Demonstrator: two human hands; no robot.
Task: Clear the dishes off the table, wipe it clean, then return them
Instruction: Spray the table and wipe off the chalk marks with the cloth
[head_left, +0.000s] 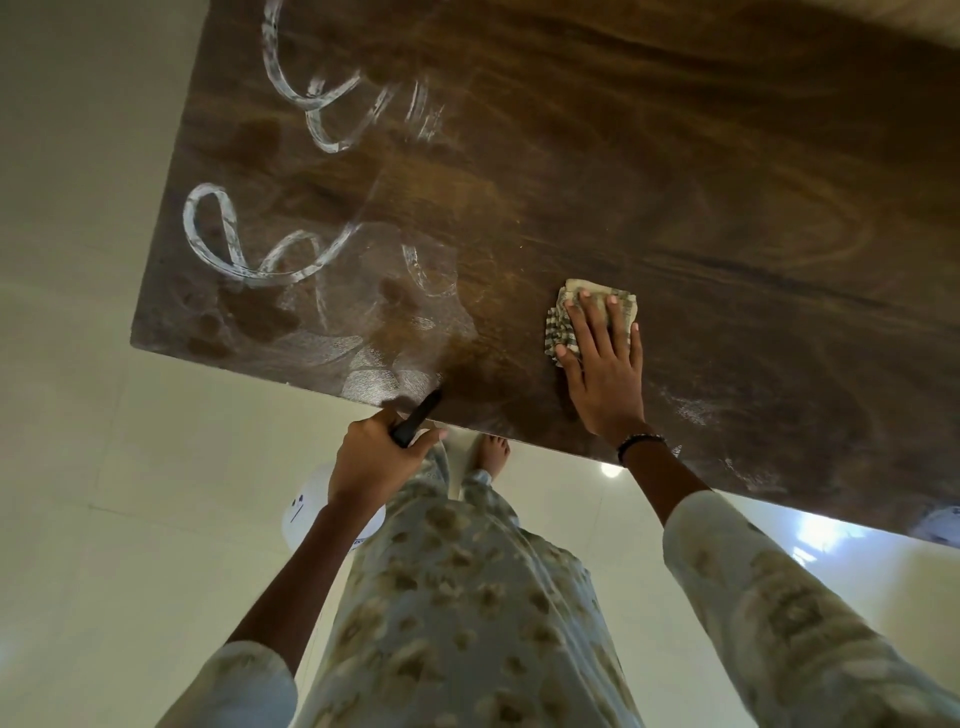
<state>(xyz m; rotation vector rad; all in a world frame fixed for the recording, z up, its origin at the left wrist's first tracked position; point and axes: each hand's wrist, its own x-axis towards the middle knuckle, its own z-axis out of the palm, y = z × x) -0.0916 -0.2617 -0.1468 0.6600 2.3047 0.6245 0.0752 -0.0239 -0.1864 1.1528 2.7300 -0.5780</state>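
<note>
A dark wooden table (649, 171) fills the upper part of the head view, with no dishes on it. White looping streaks (223, 244) and smears mark its left half. My right hand (602, 364) lies flat, fingers straight, pressing a crumpled striped cloth (563, 325) onto the table near the front edge. My left hand (376, 462) hangs just off the table's front edge and grips a slim black object (415, 420) whose tip points at the edge.
Pale tiled floor (78, 415) surrounds the table on the left and below. A white rounded object (306, 512) sits on the floor behind my left forearm. My bare foot (491, 454) stands under the table's front edge.
</note>
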